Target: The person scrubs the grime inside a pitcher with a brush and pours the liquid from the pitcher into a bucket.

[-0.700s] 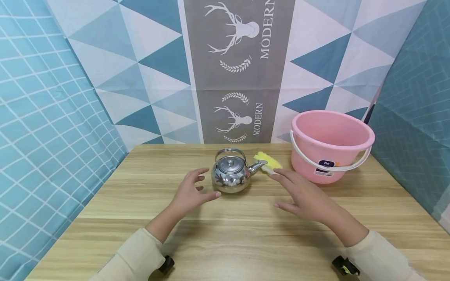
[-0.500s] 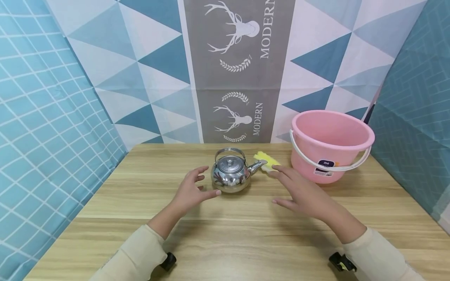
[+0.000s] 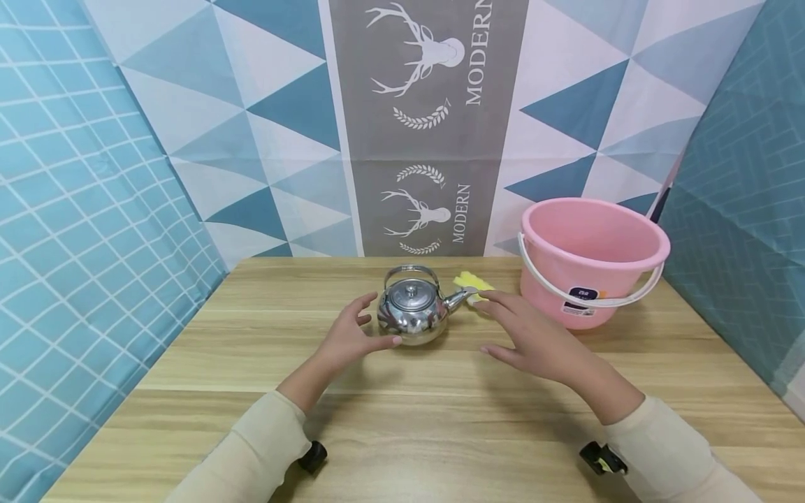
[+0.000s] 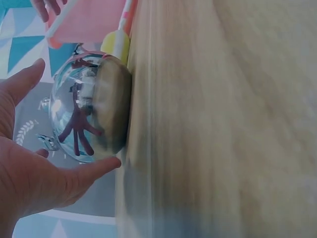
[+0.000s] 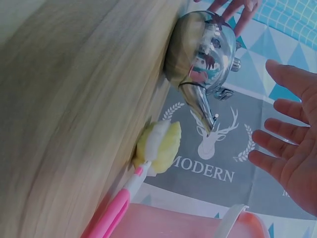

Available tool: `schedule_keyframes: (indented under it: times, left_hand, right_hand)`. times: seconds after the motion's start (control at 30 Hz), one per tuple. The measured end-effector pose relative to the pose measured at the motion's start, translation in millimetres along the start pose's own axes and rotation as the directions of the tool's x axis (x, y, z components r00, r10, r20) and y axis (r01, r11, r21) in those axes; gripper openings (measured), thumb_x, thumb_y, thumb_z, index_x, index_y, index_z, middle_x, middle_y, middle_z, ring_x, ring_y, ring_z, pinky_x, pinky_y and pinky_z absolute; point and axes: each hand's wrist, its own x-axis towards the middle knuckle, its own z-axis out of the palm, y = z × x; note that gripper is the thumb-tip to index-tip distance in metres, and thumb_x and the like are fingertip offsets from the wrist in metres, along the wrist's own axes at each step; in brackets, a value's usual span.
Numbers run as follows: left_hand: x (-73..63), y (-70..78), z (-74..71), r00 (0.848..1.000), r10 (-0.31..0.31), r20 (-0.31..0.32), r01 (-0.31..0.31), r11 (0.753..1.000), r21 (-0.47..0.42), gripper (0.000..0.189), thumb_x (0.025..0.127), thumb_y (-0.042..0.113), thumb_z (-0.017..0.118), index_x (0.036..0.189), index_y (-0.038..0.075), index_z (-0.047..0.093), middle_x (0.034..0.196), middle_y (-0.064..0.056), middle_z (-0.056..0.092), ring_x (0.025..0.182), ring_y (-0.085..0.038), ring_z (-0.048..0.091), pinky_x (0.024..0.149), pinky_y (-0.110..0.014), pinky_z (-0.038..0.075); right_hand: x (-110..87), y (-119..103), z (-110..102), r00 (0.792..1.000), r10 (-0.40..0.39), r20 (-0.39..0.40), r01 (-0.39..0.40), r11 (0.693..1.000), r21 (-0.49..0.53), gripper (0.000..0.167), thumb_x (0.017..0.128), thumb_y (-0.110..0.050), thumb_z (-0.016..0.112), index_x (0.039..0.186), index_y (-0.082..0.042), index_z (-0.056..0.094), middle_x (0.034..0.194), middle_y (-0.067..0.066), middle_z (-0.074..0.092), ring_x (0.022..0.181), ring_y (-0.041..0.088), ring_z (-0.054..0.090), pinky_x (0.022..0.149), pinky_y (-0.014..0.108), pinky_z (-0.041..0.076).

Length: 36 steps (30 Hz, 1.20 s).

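Observation:
A shiny steel kettle (image 3: 411, 323) stands on the wooden table, lid on, hoop handle upright and spout pointing right. My left hand (image 3: 344, 340) is spread at its left side, thumb low in front of the body and fingers beside it, holding nothing. To the right of the spout hovers my right hand (image 3: 539, 341), palm facing the kettle, fingers apart and nothing in them. Behind the spout lies a cleaning brush with a yellow sponge head (image 5: 168, 144) and a pink and white handle (image 5: 118, 207); in the head view the right hand hides most of it.
A pink bucket (image 3: 569, 304) with a white bail handle (image 3: 619, 301) stands at the back right, close behind my right hand. Patterned cloth (image 3: 283, 119) hangs along the table's back edge, with blue cloth at both sides.
My right hand has moved left toward the kettle's spout, covering more of the brush. The left hand has edged slightly right, closer to the kettle. The kettle and bucket stay put.

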Motion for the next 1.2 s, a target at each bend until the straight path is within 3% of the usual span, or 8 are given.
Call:
schedule_keyframes:
  times: [0.3, 0.73, 1.0, 1.2]
  left_hand:
    - [9.1, 0.5, 7.6, 1.000, 0.001, 0.008, -0.001, 1.000, -0.029, 0.105, 0.064, 0.020, 0.092, 0.151, 0.016, 0.034, 0.155, -0.017, 0.028, 0.134, -0.044, 0.037, 0.104, -0.058, 0.037]
    - [26.2, 4.1, 13.5, 1.000, -0.026, 0.000, 0.026, 0.999, -0.036, 0.106, 0.063, 0.019, 0.093, 0.150, 0.012, 0.034, 0.153, -0.017, 0.032, 0.131, -0.038, 0.043, 0.107, -0.051, 0.037]
    - [35.2, 4.3, 16.4, 0.998, -0.064, -0.013, 0.063, 0.997, -0.049, 0.108, 0.062, 0.023, 0.094, 0.150, 0.008, 0.033, 0.152, -0.015, 0.036, 0.137, -0.034, 0.035, 0.113, -0.050, 0.028]
    - [40.3, 4.7, 18.8, 0.999, -0.047, -0.020, 0.046, 0.997, -0.056, 0.107, 0.061, 0.021, 0.094, 0.149, 0.007, 0.035, 0.148, -0.015, 0.041, 0.137, -0.034, 0.035, 0.114, -0.051, 0.026]
  right_hand:
    - [9.5, 2.3, 3.9, 0.998, -0.063, -0.031, 0.062, 0.998, -0.009, 0.063, 0.080, -0.025, 0.081, 0.131, 0.001, 0.054, 0.135, 0.020, 0.052, 0.125, 0.035, 0.049, 0.102, 0.049, 0.043]
    - [31.9, -2.1, 5.5, 0.998, -0.055, 0.026, 0.055, 0.998, 0.004, 0.062, 0.082, -0.025, 0.079, 0.132, 0.001, 0.053, 0.138, 0.020, 0.050, 0.129, 0.036, 0.045, 0.108, 0.049, 0.037]
    - [48.7, -7.1, 6.9, 0.997, -0.056, 0.053, 0.054, 0.998, 0.027, 0.060, 0.083, -0.023, 0.078, 0.132, 0.002, 0.053, 0.138, 0.021, 0.050, 0.128, 0.038, 0.047, 0.107, 0.050, 0.038]
    - [62.8, -9.0, 10.1, 0.995, -0.097, 0.040, 0.094, 0.994, 0.060, 0.053, 0.083, -0.018, 0.077, 0.127, 0.002, 0.057, 0.133, 0.020, 0.054, 0.122, 0.035, 0.052, 0.104, 0.049, 0.042]
